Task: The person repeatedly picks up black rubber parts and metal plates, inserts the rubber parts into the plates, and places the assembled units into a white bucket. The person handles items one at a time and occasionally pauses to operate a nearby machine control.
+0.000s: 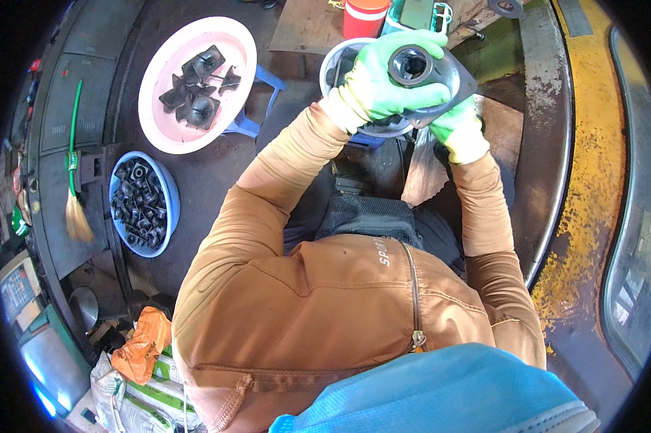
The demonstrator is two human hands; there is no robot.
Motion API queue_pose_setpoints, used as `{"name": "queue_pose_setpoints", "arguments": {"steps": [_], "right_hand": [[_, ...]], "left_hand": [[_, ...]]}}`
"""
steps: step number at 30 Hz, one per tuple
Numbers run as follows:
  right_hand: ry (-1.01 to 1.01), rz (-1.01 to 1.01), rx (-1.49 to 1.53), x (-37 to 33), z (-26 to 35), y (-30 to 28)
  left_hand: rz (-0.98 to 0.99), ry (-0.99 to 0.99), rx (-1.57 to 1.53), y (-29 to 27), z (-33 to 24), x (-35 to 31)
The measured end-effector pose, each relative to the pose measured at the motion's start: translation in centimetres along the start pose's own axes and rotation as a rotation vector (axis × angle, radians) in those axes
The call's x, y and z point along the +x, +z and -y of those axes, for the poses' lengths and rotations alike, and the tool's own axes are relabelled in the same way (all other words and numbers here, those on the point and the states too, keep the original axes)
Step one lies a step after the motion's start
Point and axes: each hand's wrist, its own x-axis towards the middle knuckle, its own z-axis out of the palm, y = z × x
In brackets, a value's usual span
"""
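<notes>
Both my hands wear pale green gloves and are raised at the upper right. Between them is a black square-flanged part [461,74] with a round collar and a hole through its middle. My left hand [374,85] wraps round the collar from the left, with its fingers curled over the far side and its thumb along the near side. My right hand [457,128] grips the flange from below at the right, its fingers partly hidden behind the part. Just beneath my left hand is a light-coloured basin [330,59] with dark pieces in it, largely covered by the glove.
A pink basin [154,94] with several black flanged pieces rests on a blue stool [247,125]. Lower left, a blue basin [172,209] holds many small black parts. A red bucket [363,20] stands beyond my hands; a yellow, worn metal frame [585,144] rises at the right.
</notes>
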Motion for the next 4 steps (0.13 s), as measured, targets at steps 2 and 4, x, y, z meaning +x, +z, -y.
{"name": "queue_pose_setpoints", "arguments": {"steps": [2, 4], "right_hand": [[-0.036, 0.066, -0.097, -0.21, 0.81, -0.97], [0.105, 0.125, -0.109, -0.3, 1.0, -1.29]], "left_hand": [[0.078, 0.005, -0.022, -0.43, -0.3, 0.05], [0.153, 0.003, -0.046, -0.76, -0.66, 0.2]]}}
